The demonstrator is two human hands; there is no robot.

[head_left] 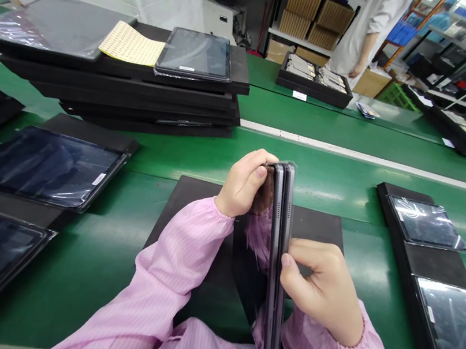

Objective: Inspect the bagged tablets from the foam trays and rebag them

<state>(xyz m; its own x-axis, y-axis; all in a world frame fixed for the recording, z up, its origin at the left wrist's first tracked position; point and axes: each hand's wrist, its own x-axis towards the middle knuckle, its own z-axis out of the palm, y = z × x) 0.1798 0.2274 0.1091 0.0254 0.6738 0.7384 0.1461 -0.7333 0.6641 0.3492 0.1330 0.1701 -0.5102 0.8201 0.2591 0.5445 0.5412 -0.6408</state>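
Note:
Two dark tablets (277,222) stand on edge side by side in front of me, their thin metal rims facing up. The left one's glossy screen mirrors my pink sleeve. My left hand (244,182) is closed over their far end, its thumb near the top corner. On the other side, my right hand (323,287) pinches at the right tablet's edge with thumb and bent forefinger; its other fingers are curled. Below them, a flat black board (317,225) lies on the green work surface (123,263), partly hidden by my arms.
At left, film-wrapped tablets (48,164) lie on black trays. Behind them, a stack of black trays (149,92) carries a yellow label sheet (132,46) and another tablet (196,55). Two smaller tablets (425,222) rest at right. A person in white (368,31) stands across the line.

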